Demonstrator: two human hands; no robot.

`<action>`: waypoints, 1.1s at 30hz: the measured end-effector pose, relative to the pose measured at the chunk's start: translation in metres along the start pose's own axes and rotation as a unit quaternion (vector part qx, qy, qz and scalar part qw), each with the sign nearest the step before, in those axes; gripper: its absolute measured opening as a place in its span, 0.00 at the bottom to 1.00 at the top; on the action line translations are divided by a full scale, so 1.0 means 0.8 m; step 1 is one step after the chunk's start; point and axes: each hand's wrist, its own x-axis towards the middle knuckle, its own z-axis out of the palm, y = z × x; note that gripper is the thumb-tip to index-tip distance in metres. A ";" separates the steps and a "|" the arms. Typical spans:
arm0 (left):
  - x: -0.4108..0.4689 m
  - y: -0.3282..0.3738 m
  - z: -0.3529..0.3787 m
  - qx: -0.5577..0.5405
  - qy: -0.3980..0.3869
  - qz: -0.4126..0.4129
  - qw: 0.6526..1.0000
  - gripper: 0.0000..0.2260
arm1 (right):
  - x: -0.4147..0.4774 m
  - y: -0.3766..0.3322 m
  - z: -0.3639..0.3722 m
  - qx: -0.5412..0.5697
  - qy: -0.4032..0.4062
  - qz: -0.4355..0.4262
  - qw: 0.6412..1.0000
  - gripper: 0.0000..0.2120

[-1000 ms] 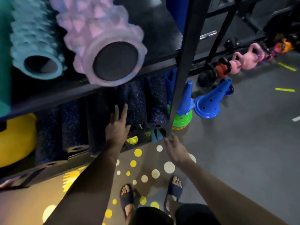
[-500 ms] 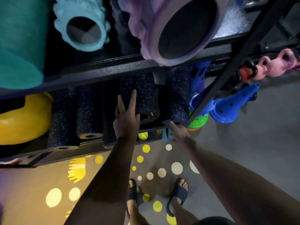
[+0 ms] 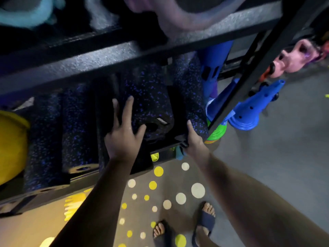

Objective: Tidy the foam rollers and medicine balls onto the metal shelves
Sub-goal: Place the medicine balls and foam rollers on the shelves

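The left hand (image 3: 124, 139) lies with fingers spread flat on a speckled foam roller (image 3: 151, 104) on the lower shelf (image 3: 163, 148). The right hand (image 3: 195, 143) touches the end of the neighbouring roller (image 3: 190, 97); I cannot tell whether it grips. Left of the left hand, more rollers (image 3: 76, 122) and a yellow ball (image 3: 10, 145) are shelved, so the tidying looks nearly done. A small tag (image 3: 162, 120) beside the thumb is unreadable.

Your left hand (image 3: 122, 139) now lies spread on the middle speckled roller (image 3: 149, 104), no longer hovering; your right hand (image 3: 195, 142) now touches the neighbouring roller (image 3: 193, 104).
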 end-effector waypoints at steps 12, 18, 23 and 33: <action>0.006 -0.044 -0.029 -0.132 0.041 -0.090 0.986 0.34 | -0.021 0.001 -0.022 -0.100 -0.023 -0.057 0.993 0.31; 0.015 -0.045 -0.037 -0.147 0.012 -0.078 0.986 0.33 | -0.013 -0.004 -0.019 -0.139 -0.046 -0.079 0.986 0.30; 0.015 -0.039 -0.027 -0.146 0.015 -0.065 0.987 0.32 | -0.007 -0.014 -0.009 -0.123 -0.066 -0.105 0.985 0.31; 0.009 -0.031 -0.032 -0.130 0.026 -0.095 0.987 0.33 | -0.009 -0.010 -0.019 -0.039 -0.039 -0.100 0.994 0.33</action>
